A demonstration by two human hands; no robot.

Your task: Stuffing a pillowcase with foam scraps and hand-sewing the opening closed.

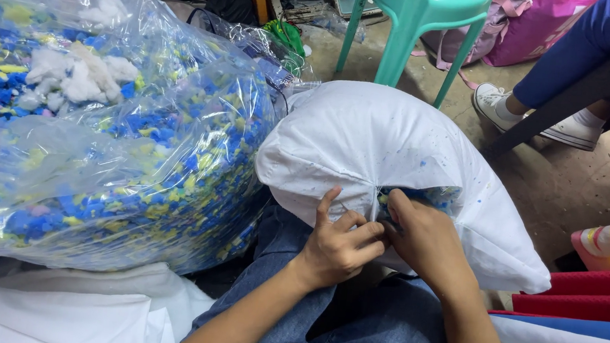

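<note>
I'm resting the white pillow (380, 156) on my lap, beside the big clear bag of blue and yellow foam scraps (102, 139). My left hand (339, 244) is pinching the open seam, and my right hand (424, 237) is gripping the fabric's other edge.

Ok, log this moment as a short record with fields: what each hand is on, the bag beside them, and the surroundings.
left hand: fingers pinching the opening of the white pillow
right hand: gripping the same opening, foam bits showing inside
pillow: stuffed full, resting on the person's lap in blue jeans
plastic bag: clear, filled with blue, yellow and white foam scraps, left of the pillow
stool: teal plastic, behind the pillow
other person: leg in blue, white sneaker, upper right
</note>
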